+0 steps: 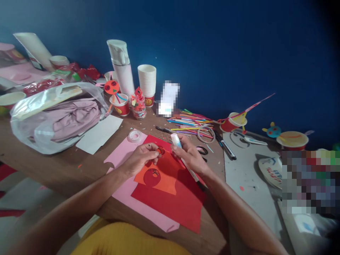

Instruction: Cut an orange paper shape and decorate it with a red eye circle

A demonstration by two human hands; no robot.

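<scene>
Between the fingertips of my left hand (145,156) is a small red paper piece (160,151) with black lash-like marks. My right hand (190,154) holds a white and blue glue stick (175,140) upright, close to the left fingertips. Below the hands lies an orange sheet (170,186) bearing a red paper circle (152,177) with black marks. Under it are a red sheet (186,209) and a pink sheet (154,214). A pen, partly hidden by my right hand, lies on the red sheet.
Behind the hands are a tape roll (135,135), colourful sticks (188,122), black scissors (203,150) and a marker (227,148). Stacked paper cups (147,83) and a flask (122,67) stand farther back. A plastic bag (61,120) sits left; decorated cups (292,140) stand right.
</scene>
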